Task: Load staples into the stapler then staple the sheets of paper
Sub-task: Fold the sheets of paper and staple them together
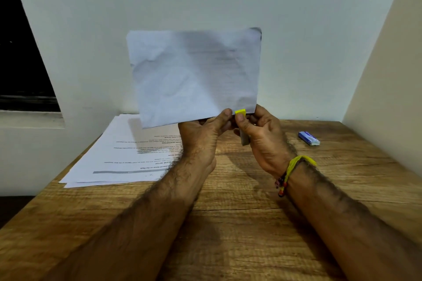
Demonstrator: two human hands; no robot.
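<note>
Fingers (pixel 225 113) on one stapler (pixel 242 121), sheets (pixel 194 75)

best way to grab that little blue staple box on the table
The staple box lies flat on the wooden table, to the right of the right hand, with open wood all round it. Probably best to come from above and pinch across its two long sides: it is low and narrow, so the short span suits the fingers.

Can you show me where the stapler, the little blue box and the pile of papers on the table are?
stapler (pixel 240 112), head view, on its yellow top end above the thumbs.
blue box (pixel 308 138), head view, middle of its top face.
pile of papers (pixel 127 155), head view, on the printed top sheet.
</note>
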